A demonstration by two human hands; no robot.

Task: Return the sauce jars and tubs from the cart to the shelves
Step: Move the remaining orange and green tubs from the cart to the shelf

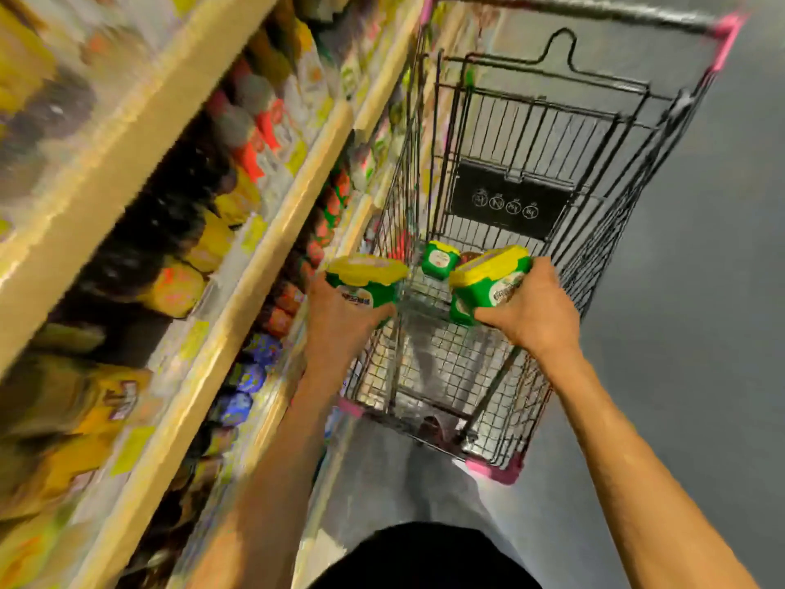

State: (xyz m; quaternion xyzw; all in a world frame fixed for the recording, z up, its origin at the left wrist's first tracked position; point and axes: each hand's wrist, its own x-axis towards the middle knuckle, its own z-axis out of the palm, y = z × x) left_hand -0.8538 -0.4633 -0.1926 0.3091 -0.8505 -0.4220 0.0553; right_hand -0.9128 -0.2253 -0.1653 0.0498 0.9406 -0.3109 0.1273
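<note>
Now L hand [340, 323] grips left tub [366, 284], R hand [529, 312] right tub [488, 284]; keep level, swing to shelves [127, 136] at 9 o'clock.

Left tub [365, 282], right tub [488, 286] and far tub [441, 259] green with yellow lids (labels blurred); cart [446, 376] black wire grid, pink corners; shelves [264, 265] cream-edged; floor [701, 333] grey.
</note>
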